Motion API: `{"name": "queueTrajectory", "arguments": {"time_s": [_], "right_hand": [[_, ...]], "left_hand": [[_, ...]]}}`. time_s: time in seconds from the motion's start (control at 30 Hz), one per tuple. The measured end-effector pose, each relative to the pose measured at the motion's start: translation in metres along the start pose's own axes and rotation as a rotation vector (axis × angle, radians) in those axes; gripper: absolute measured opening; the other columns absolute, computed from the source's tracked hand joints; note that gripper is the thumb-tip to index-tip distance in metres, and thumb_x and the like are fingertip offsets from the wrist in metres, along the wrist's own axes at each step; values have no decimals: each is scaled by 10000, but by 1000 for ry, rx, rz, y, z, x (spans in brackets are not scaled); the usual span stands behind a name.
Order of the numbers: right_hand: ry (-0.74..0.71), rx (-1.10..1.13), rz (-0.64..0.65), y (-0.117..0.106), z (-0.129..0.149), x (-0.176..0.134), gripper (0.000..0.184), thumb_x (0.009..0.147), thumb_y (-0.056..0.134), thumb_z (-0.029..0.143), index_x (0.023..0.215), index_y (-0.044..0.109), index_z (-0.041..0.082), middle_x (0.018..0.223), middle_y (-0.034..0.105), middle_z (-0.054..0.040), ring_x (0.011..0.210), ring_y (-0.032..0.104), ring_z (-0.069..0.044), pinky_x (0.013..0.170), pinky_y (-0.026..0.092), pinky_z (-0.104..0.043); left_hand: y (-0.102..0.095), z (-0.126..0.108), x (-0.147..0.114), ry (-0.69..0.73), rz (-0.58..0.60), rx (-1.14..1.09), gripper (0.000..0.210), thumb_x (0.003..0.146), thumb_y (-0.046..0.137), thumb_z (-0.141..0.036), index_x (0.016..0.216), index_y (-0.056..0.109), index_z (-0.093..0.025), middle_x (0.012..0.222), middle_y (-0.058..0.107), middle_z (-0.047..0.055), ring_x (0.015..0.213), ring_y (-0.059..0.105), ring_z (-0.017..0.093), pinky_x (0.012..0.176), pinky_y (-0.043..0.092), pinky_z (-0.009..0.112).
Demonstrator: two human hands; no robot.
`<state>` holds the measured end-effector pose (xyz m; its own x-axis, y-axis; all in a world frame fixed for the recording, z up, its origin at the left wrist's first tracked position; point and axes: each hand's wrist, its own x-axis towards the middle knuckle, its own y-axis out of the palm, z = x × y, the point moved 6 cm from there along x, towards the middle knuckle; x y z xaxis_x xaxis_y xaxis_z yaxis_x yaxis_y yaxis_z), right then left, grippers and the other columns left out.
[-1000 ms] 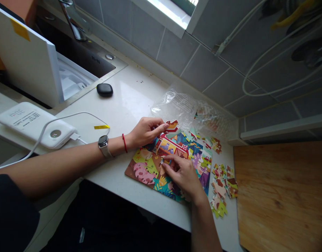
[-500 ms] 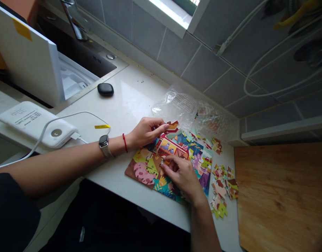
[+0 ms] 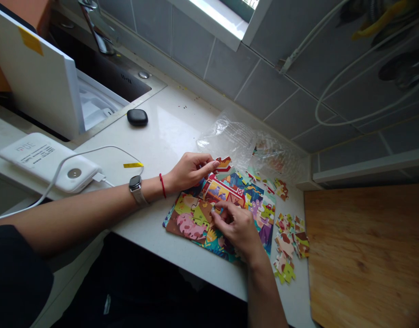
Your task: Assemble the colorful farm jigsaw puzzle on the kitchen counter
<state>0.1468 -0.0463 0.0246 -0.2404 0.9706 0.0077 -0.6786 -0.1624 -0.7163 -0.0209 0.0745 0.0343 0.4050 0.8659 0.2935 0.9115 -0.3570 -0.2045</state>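
Note:
My left hand (image 3: 192, 173) pinches a red, cream and green jigsaw piece (image 3: 223, 165) between thumb and fingers, above the far edge of a colourful puzzle board (image 3: 266, 237). My right hand (image 3: 235, 225) is closed at the right edge of a joined section of jigsaw pieces (image 3: 191, 218) showing a pink animal on brown and green. Its thumb and index finger pinch that section's edge. The section lies over the board's left part, with a strip of blue board showing beyond its left edge. The right hand and forearm hide part of the board.
Loose jigsaw pieces (image 3: 286, 246) lie right of the board, beside a wooden board (image 3: 366, 246). Crinkled clear plastic (image 3: 226, 136) rests behind the puzzle. On the left are a white power bank (image 3: 48, 159) with a cable, a black case (image 3: 137, 117) and a sink (image 3: 127, 82) holding a white box.
The joined pink-animal section has slid slightly right with my right hand, uncovering a blue strip of board at the left. My left hand has stayed nearly still with its piece.

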Motion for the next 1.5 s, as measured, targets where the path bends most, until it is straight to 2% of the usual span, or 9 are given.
{"name": "queueTrajectory", "arguments": {"time_s": [0.23,0.4,0.5,0.57,0.63,0.7,0.77,1.33,1.5], "right_hand": [[-92,-79,-56,-5,2,-2,145,949,647,237,1056,730,184,636,671,21,522,621,-118,546,491,-226],[-46,-77,-14,-4,0,-1,74,943,635,205,926,707,203,658,658,18,552,615,-124,559,479,-232],[2,-46,-17,-6,0,0,79,964,632,234,988,702,206,680,648,18,574,616,-133,588,505,-242],[-12,-48,-35,-9,2,0,193,958,676,286,1135,701,214,792,686,-12,681,666,-167,669,562,-276],[-72,-67,-28,-10,7,1,440,910,762,330,1327,652,243,1054,716,-74,942,715,-231,849,606,-351],[-140,-85,6,-8,12,2,625,863,824,327,1442,591,286,1304,659,-106,1207,657,-281,1036,567,-428],[-168,-87,46,-5,14,4,625,869,820,287,1451,593,309,1366,636,-100,1294,615,-287,1107,529,-453],[-107,-47,10,-2,14,7,446,890,774,237,1325,686,275,1265,678,-98,1215,658,-270,1067,557,-428],[-152,-84,-63,-2,12,6,423,909,741,231,1328,687,252,1278,695,-112,1209,678,-264,1059,578,-420]], "left_hand": [[0,-3,0,6,-14,-12,427,1025,572,-411,694,637,-149,549,534,-35,475,436,54,449,352,177],[0,-5,0,7,-24,-20,417,1025,567,-393,687,618,-154,570,573,-26,480,451,53,450,346,175],[0,-5,1,14,-17,-23,411,1025,564,-382,691,629,-151,570,572,-25,485,450,57,456,345,184],[-1,-5,1,16,-13,-14,411,1022,569,-390,699,647,-148,557,552,-29,484,433,60,459,335,195],[-1,-5,1,22,-13,5,413,1020,572,-401,710,668,-145,538,512,-39,486,407,65,465,323,206],[-1,-5,1,26,-13,18,415,1020,570,-406,719,682,-143,531,493,-44,491,391,67,473,318,212],[0,-4,1,17,-2,14,417,1023,562,-409,730,688,-142,536,507,-43,487,391,67,471,318,211],[0,0,2,24,14,81,374,1018,567,-389,775,705,-141,591,600,-23,521,485,74,481,357,188],[-1,-1,3,23,-7,68,382,1013,568,-383,754,700,-135,596,633,-8,497,484,64,468,379,179]]}}
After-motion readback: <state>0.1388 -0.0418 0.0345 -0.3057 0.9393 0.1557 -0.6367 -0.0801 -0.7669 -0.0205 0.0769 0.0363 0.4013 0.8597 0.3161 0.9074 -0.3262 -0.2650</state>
